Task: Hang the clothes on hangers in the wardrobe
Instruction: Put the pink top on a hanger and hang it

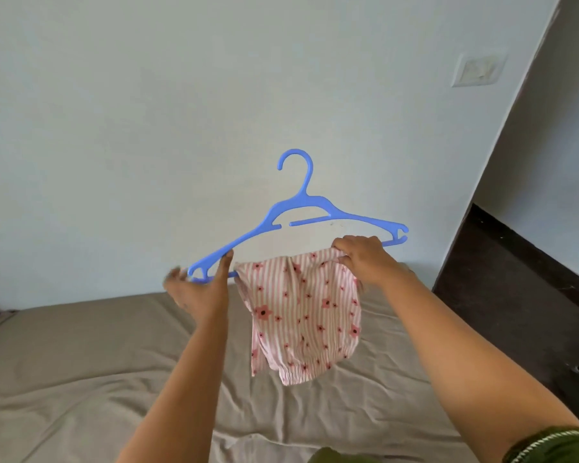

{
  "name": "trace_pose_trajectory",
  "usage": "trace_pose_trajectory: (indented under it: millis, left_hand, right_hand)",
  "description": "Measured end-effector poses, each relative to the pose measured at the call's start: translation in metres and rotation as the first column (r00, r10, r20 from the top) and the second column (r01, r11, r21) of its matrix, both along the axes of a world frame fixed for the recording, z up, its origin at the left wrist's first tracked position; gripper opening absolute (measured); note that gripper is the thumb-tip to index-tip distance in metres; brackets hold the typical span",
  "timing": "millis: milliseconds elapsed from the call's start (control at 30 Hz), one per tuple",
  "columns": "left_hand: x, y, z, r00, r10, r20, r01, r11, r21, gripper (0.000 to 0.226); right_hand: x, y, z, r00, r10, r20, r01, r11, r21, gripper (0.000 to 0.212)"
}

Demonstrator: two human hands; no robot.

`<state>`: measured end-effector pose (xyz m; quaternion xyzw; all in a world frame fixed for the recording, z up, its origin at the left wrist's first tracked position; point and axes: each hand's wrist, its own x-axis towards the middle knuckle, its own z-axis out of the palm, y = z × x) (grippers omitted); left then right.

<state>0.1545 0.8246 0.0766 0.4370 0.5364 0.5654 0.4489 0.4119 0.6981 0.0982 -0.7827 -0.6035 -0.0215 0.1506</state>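
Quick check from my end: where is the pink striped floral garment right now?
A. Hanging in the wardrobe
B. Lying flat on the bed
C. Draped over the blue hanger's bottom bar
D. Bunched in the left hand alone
C: the pink striped floral garment hangs from the blue hanger's lower bar, held above the bed; the right hand pinches its top edge.

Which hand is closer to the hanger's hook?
Right, though it's close. The right hand grips the cloth low to the right of the hook; the left hand holds the hanger's far left end.
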Motion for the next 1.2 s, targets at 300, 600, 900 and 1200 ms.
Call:
trace_pose_trajectory:
  millis: [300, 600, 900, 1200]
  left_hand:
    - [0.019, -0.033, -0.001, 0.966, -0.251, 0.061, 0.257, 0.955, -0.149, 0.036]
    - [-0.014, 0.002, -0.003, 0.999, 0.002, -0.053, -0.001, 1.0, 0.018, 0.047]
    - [-0.047, 0.017, 0.032, 0.952, -0.188, 0.242, 0.206, 0.977, -0.051, 0.044]
    - [-0.013, 0.003, 0.031, 0.489, -0.193, -0.851, 0.528, 0.842, 0.113, 0.034]
  right_hand:
    - [-0.011, -0.004, 0.003, 0.982, 0.002, -0.189, 0.009, 0.998, 0.059, 0.02]
    - [-0.013, -0.006, 0.007, 0.991, -0.038, 0.128, 0.024, 0.994, 0.111, 0.03]
    - [-0.018, -0.011, -0.002, 0.982, 0.044, 0.181, -0.093, 0.958, 0.272, 0.019]
    - [-0.031, -0.003, -0.021, 0.971, 0.101, 0.216, -0.148, 0.966, 0.212, 0.018]
